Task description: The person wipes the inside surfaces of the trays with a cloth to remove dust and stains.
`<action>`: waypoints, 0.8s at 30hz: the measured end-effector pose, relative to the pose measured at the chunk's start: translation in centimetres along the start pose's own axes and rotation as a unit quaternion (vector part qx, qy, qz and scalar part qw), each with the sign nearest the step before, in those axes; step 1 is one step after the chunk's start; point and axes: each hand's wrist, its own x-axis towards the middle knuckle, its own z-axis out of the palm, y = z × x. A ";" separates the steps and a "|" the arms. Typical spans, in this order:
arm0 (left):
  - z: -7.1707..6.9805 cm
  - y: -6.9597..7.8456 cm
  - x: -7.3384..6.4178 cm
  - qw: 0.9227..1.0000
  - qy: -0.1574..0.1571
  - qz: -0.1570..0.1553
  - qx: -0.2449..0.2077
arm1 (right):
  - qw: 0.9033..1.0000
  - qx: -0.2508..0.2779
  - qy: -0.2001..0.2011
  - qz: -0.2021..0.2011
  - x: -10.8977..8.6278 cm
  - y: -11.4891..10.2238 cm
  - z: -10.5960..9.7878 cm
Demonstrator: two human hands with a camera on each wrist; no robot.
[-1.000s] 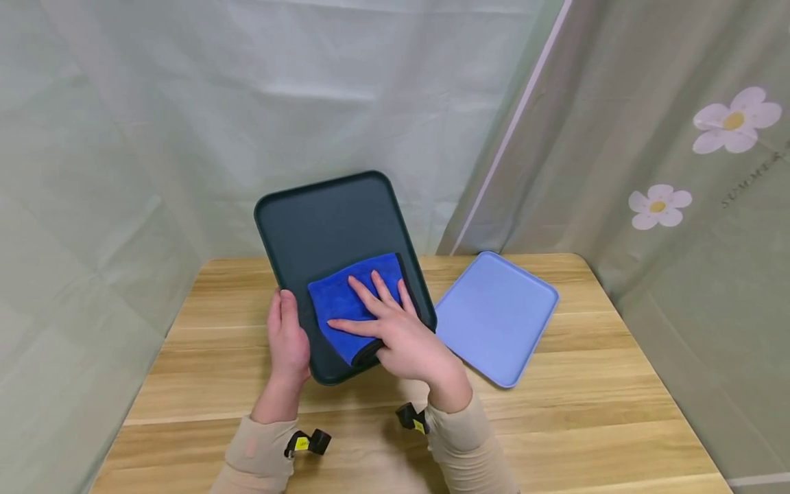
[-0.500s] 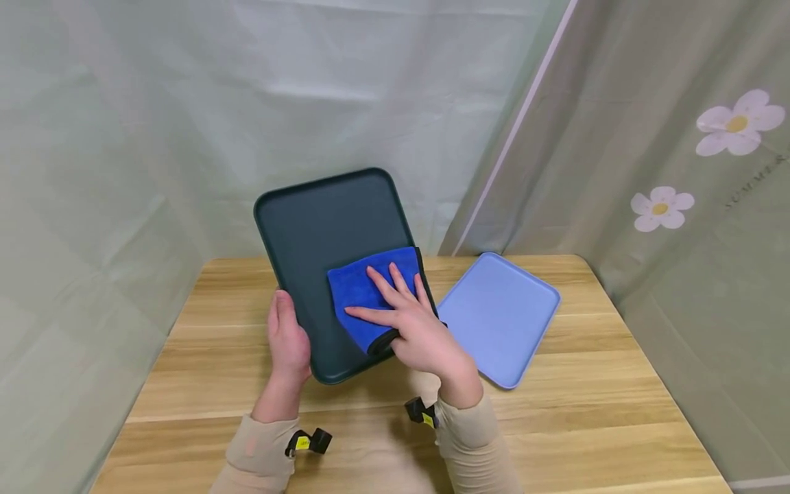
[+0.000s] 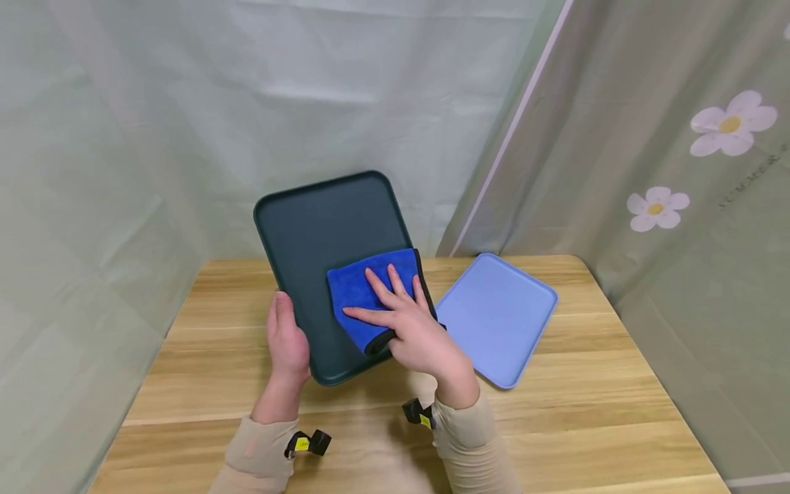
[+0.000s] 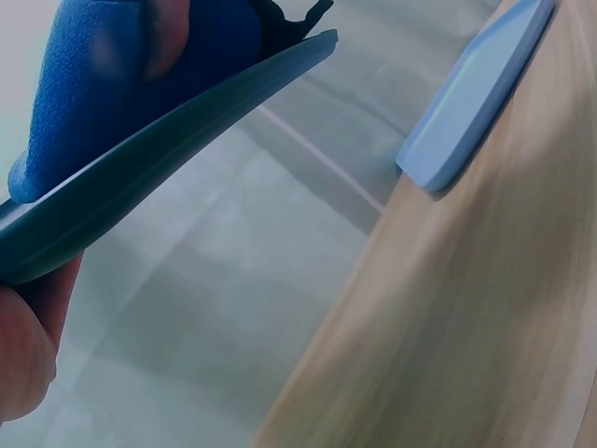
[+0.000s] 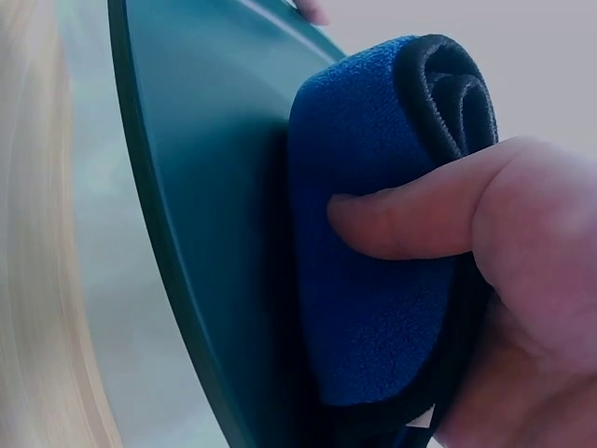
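Note:
A dark green rectangular tray [image 3: 327, 219] is held up at a tilt above the table. My left hand [image 3: 289, 336] grips its left edge, thumb along the near side and the other fingers mostly hidden behind. A folded blue cloth [image 3: 350, 291] with black trim lies against the tray's lower right face. Over it my right hand [image 3: 422, 336] spreads its fingers, pressing it to the tray. In the right wrist view the thumb holds the side of the folded cloth [image 5: 373, 308], beside the tray [image 5: 205, 168].
A light blue tray [image 3: 500, 319] lies flat on the wooden table [image 3: 592, 398], right of the raised tray. Pale curtains [image 3: 185, 123] stand behind and at the sides, with printed flowers on the right one. A small black camera [image 3: 319, 442] sits on the left wrist.
Over the last second my right hand has slid the blue cloth rightward and slightly up across the green tray, mostly in the first half second. My left hand and the tray stay nearly still.

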 end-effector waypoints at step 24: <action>-0.1 -0.5 0.5 0.996 -0.056 0.033 -0.068 | 0.997 -0.041 -0.060 -0.022 1.0 -2.4 2.0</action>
